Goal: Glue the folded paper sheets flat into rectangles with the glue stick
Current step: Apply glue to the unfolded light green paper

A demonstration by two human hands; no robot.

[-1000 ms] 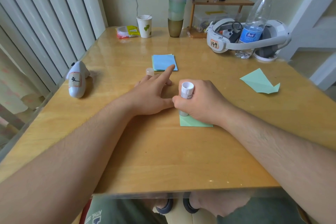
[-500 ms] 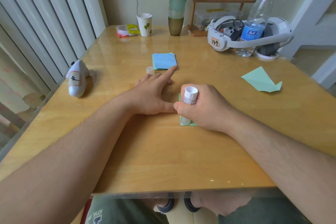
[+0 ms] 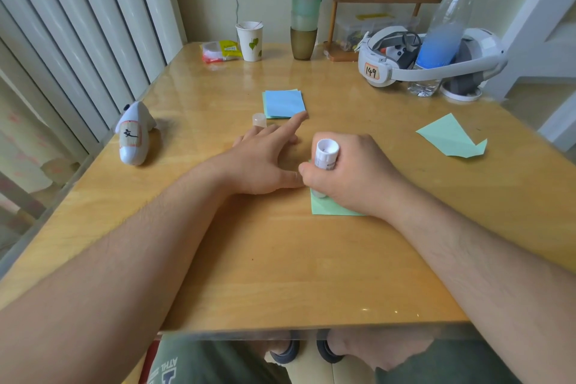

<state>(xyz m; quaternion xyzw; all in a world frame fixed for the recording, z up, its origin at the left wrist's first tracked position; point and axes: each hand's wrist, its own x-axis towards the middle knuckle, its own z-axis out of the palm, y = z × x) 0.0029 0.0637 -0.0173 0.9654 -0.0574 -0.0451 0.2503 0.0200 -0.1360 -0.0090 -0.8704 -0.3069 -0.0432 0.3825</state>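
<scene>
Right hand grips the white glue stick upright, tip down on the folded pale-green paper sheet beneath it; left hand, fingers spread flat just beside, probably steadies it.

A glossy wooden desk is carrying a blue paper stack, a green folded sheet, a paper cup, a water bottle, a headset and a small white toy.

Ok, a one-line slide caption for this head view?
Right hand grips the glue stick upright on the folded green paper, left hand resting open beside it on the wooden table.
</scene>
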